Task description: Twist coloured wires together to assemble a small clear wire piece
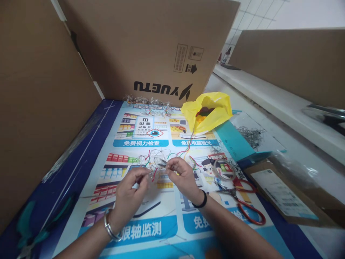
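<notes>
My left hand (133,192) is closed in a pinch, thumb against forefinger, on what looks like a thin wire; a fine strand sticks out on its left side. To its right, my right hand (183,176) is closed around a small dark pointed metal tool (162,164) whose tip points left; most of it is hidden by the fingers. Just beyond both hands lies a loose tangle of thin wires (155,157) with red and green strands. Colored strands (188,145) run from there up to a yellow bag (208,117) with dark and orange contents.
Red-handled scissors (246,199) and a clear tape roll (224,169) lie at right, near a cardboard package (280,196). Blurred green-handled pliers (26,225) sit at lower left. Wire scraps (151,102) line the foot of a tall cardboard panel (145,46).
</notes>
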Demonstrator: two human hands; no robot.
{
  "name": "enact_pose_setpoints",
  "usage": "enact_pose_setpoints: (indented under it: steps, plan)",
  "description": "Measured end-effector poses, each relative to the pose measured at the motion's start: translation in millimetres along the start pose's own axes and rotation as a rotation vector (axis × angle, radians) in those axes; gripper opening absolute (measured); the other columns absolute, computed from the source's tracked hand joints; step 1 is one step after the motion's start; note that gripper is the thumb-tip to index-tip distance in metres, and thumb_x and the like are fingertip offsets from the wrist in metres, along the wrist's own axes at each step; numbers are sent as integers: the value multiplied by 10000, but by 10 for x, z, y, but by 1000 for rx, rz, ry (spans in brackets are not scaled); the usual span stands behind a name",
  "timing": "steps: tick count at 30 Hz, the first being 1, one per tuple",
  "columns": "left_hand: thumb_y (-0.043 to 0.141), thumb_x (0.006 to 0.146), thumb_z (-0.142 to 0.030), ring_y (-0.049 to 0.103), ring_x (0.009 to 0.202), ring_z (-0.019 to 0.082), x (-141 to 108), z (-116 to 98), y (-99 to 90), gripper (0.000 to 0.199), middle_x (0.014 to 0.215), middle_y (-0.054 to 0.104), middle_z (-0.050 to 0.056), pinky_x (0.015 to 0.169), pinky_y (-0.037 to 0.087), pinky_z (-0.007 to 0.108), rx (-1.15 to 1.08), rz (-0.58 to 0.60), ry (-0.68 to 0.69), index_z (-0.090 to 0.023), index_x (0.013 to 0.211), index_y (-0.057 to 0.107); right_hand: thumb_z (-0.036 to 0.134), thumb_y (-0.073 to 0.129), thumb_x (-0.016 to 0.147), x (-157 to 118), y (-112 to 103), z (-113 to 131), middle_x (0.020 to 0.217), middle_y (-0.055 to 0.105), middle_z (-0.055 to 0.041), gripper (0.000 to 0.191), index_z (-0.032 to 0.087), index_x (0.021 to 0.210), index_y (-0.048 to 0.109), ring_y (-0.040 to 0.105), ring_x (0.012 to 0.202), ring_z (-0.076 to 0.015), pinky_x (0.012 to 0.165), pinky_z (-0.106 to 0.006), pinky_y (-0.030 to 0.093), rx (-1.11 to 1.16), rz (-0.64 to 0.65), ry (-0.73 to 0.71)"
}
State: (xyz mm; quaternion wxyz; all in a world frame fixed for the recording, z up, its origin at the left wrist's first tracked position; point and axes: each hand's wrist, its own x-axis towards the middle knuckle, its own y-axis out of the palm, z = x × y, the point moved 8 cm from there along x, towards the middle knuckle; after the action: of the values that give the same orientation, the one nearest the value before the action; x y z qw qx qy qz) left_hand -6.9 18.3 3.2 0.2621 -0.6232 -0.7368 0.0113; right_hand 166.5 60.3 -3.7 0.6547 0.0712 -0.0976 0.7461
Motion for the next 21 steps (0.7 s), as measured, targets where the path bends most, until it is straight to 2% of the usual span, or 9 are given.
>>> enact_pose_setpoints:
  steps: [4, 12, 21]
  plan:
    - [543, 806, -126, 598, 603, 93, -3, -64, -1, 118, 875, 626, 21, 584, 507, 237, 15, 7, 46, -191, 896, 584, 124, 578, 696, 0, 13, 23, 728, 574, 3, 105, 185, 781, 570, 532, 657, -116, 645, -256, 444, -37, 3, -2]
    - [539, 785, -65, 619, 704, 114, -3, -310, -8, 144, 819, 650, 13, 594, 505, 218, 105, 3, 242, -190, 847, 577, 118, 561, 695, -1, 7, 22, 724, 584, -4, 115, 184, 787, 584, 537, 654, -122, 640, -263, 448, -78, 10, -31]
    - [533, 777, -50, 643, 756, 125, -30, -382, -10, 175, 824, 670, 20, 642, 534, 217, 158, -28, 356, -190, 870, 583, 93, 545, 687, -12, 1, 6, 719, 573, 12, 192, 197, 849, 554, 531, 648, -113, 638, -250, 448, -53, -6, -29]
